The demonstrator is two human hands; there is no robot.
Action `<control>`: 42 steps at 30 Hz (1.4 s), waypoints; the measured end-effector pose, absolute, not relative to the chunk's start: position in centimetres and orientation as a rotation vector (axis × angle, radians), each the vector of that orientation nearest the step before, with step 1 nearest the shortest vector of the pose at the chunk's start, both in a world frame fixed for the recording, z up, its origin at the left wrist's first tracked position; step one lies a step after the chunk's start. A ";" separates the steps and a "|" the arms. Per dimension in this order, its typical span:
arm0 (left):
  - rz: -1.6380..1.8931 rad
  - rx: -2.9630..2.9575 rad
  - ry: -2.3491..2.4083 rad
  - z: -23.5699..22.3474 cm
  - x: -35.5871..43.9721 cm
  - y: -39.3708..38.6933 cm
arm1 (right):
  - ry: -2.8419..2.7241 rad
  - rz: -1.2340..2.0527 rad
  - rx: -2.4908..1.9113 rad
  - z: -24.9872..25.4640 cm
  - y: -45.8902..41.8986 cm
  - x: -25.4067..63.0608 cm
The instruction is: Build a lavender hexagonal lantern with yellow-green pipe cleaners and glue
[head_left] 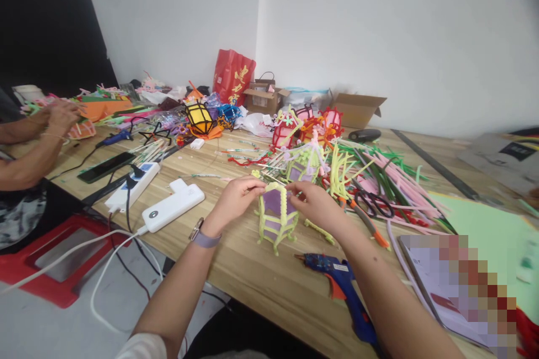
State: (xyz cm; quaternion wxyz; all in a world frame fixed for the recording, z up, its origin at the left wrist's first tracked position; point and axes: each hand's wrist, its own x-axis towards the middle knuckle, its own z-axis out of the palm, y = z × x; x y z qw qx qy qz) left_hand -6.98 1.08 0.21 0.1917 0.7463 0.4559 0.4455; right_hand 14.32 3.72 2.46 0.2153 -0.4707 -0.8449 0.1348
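A small lantern [278, 223] of yellow-green pipe cleaners with purple panels stands upright on the wooden table in front of me. My left hand [238, 196] pinches its upper left edge, thumb and fingers together. On the opposite side, my right hand [314, 205] has its fingers closed at the upper right edge. A braided yellow-green strip runs along the lantern's top and down its front corner. Beside my right forearm lies a blue glue gun [337, 269]. A short yellow-green pipe-cleaner piece [319, 231] rests just right of the lantern.
Behind the lantern are finished lanterns [301, 168] and loose pipe cleaners [404, 190]. Orange-handled pliers [370, 224] and a tablet [446, 286] lie right. A white power bank [173, 207] and a power strip [132, 186] with cables lie left. A co-worker's hands [61, 118] work at far left.
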 end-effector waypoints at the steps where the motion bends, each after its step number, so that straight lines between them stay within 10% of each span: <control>1: 1.245 2.119 1.271 0.3 -7.0 1.0 | -2.345 0.387 -1.311 2.5 3.7 14.3; 42: 1.233 2.194 1.244 1.1 -6.1 0.2 | -2.401 0.527 -1.477 5.0 3.7 13.4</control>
